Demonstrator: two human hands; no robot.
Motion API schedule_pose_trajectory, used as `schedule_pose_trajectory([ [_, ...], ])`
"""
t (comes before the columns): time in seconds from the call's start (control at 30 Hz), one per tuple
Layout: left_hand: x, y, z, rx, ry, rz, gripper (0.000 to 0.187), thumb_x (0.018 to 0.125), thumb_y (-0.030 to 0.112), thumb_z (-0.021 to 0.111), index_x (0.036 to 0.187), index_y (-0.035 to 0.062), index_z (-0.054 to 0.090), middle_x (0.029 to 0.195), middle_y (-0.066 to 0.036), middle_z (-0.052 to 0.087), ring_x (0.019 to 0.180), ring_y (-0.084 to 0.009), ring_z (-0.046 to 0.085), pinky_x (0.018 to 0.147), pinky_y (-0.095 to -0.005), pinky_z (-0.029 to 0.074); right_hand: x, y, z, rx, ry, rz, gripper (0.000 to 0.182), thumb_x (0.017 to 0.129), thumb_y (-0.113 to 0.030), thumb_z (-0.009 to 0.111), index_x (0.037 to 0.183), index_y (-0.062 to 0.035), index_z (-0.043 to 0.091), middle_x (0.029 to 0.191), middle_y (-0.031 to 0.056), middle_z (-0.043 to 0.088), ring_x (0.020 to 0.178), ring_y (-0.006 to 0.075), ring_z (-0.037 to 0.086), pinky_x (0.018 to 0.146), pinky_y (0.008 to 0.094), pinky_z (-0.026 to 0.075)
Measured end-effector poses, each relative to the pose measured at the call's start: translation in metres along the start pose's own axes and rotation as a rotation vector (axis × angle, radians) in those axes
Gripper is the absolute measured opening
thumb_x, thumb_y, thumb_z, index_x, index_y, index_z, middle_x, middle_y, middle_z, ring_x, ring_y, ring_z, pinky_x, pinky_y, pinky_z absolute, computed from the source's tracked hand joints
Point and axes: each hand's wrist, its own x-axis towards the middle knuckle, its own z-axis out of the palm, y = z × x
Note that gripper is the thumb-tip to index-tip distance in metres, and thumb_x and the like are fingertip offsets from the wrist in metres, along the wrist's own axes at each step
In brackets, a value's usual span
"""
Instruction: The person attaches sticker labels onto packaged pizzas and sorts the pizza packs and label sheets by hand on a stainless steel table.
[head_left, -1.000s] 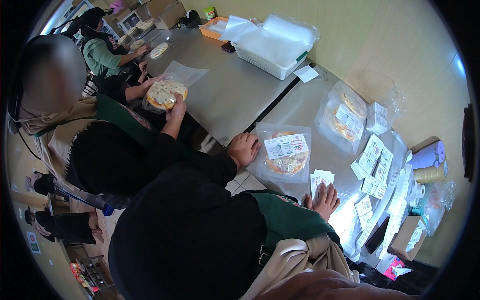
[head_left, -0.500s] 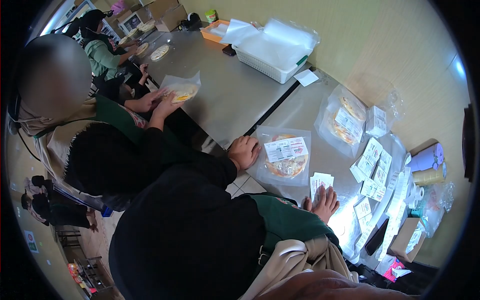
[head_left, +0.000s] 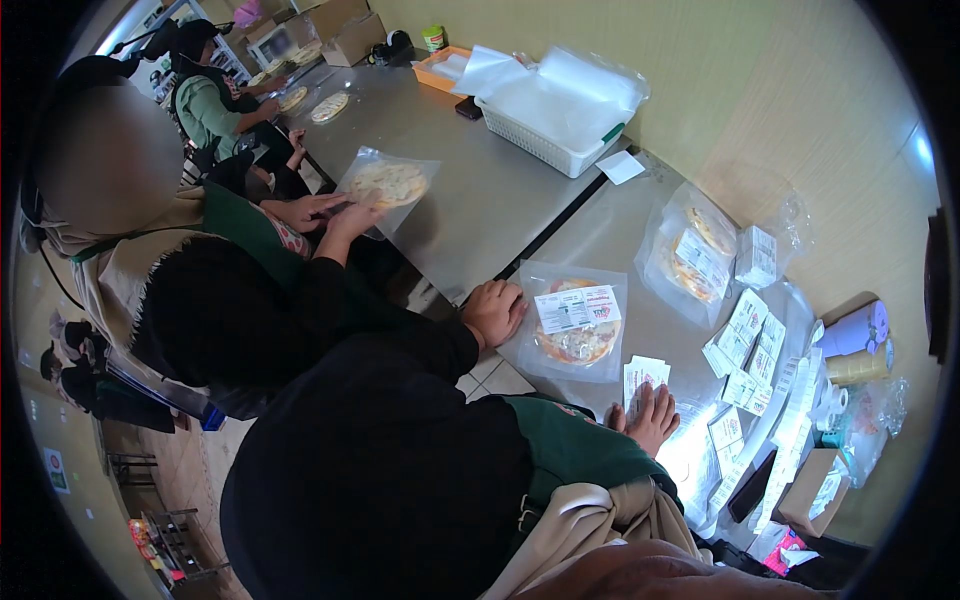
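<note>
A pizza sealed in a clear bag (head_left: 575, 330) lies on the steel table (head_left: 640, 310) in front of me, with a white printed label (head_left: 575, 308) on top. My left hand (head_left: 495, 312) is curled on the bag's left edge. My right hand (head_left: 650, 418) lies flat with fingers spread on the table's near edge, touching a small stack of white labels (head_left: 642, 373). Another bag with labelled pizzas (head_left: 695, 250) lies further right.
Several loose labels (head_left: 745, 340), tape rolls (head_left: 855, 335) and a cardboard box (head_left: 810, 480) crowd the right end. A white basket (head_left: 545, 145) of plastic bags stands at the back. On my left a co-worker's hands (head_left: 340, 215) hold a bagged pizza (head_left: 388, 185).
The co-worker has turned the bagged pizza and slid it further out over the table. My own hands have stayed almost still on the bag and the labels.
</note>
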Motion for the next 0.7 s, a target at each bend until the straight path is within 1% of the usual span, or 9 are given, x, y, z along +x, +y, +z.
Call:
schedule_pose_trajectory([
  [0.33, -0.0001, -0.0007, 0.0025, 0.001, -0.020, -0.029, 0.017, 0.083, 0.021, 0.058, 0.094, 0.0073, 0.056, 0.086, -0.012, 0.056, 0.086, -0.0325, 0.054, 0.076, -0.0421, 0.041, 0.0009, -0.0042, -0.0030, 0.010, 0.003, 0.009, 0.066, 0.075, -0.043, 0.060, 0.132, -0.0127, 0.043, 0.141, 0.0166, 0.034, 0.132, 0.0375, 0.026, 0.106, 0.0587, 0.012],
  [0.7, -0.0033, -0.0018, 0.0049, 0.015, -0.025, -0.022, 0.018, 0.085, 0.023, 0.056, 0.094, 0.0074, 0.055, 0.088, -0.013, 0.056, 0.087, -0.0328, 0.054, 0.078, -0.0422, 0.041, -0.0003, 0.0016, 0.0034, 0.005, 0.021, -0.014, 0.066, 0.077, -0.043, 0.059, 0.133, -0.0120, 0.043, 0.141, 0.0163, 0.033, 0.133, 0.0374, 0.025, 0.106, 0.0586, 0.013],
])
